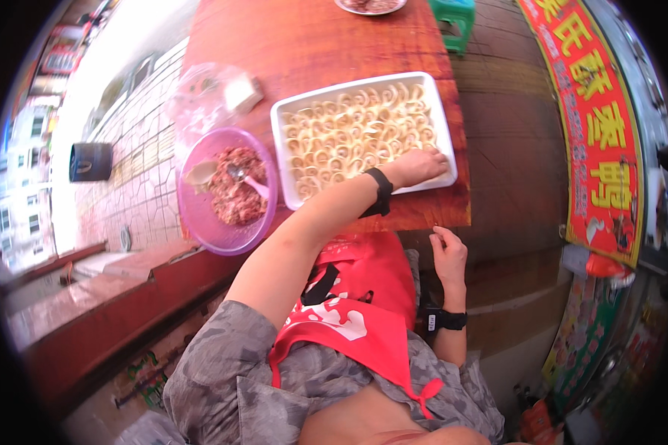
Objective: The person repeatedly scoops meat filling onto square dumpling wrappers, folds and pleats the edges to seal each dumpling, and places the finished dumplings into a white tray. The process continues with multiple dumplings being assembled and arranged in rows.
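Note:
A white plastic tray [281, 167] on the wooden table [312, 33] holds rows of folded dumplings [339, 139]. My left hand [420, 167] reaches across to its near right corner, fingers down at the dumplings; whether they grip one is hidden. Just off the table's near edge, my right hand [450, 253] is raised, loosely bent, thumb and forefinger slightly apart, with nothing clearly seen in it. Left of the tray, a purple plastic basin [186, 222] contains minced meat [234, 200], a metal spoon with a pink handle [256, 186] and a pale flat piece [201, 173].
Behind the basin lie a clear plastic bag [200, 100] and a pale block-like stack [242, 93]. A plate of meat [370, 5] stands at the far edge of view. Beyond the table are a green plastic stool [459, 22], a red banner [595, 128] and a dark bin [91, 162].

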Action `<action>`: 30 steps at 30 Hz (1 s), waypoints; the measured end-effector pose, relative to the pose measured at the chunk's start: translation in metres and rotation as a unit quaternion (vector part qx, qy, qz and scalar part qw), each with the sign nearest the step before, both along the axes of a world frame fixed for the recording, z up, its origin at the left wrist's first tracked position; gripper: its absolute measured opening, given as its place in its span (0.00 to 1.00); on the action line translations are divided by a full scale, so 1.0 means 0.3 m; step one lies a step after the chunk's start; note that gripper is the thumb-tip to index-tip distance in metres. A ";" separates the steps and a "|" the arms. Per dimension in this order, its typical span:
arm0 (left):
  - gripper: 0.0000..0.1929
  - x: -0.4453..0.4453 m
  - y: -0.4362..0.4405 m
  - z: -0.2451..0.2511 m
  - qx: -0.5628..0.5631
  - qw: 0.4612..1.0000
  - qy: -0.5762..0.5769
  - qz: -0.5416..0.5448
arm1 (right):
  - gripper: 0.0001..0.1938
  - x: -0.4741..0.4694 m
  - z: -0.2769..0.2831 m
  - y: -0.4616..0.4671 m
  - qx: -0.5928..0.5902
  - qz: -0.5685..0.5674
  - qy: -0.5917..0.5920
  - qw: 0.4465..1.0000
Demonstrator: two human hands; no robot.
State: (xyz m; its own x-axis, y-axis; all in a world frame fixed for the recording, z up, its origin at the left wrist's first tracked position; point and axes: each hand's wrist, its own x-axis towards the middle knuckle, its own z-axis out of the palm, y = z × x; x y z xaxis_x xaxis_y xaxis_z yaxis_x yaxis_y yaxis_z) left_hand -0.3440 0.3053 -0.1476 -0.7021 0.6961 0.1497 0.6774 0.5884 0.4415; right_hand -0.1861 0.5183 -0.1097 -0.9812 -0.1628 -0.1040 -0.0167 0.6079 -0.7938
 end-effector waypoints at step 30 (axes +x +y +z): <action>0.17 0.869 -1.403 0.118 0.001 0.478 -0.040 0.877 | 0.09 -0.134 0.012 -1.851 -0.049 0.526 0.118 0.841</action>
State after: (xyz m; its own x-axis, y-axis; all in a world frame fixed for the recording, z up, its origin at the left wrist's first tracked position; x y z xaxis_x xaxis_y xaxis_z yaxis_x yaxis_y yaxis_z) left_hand -0.0833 -0.1157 -0.1122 -0.2081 -0.9753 0.0735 -0.8774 0.2193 0.4266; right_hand -0.2263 -0.0370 -0.1060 -0.2806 -0.9498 0.1381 -0.6683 0.0901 -0.7384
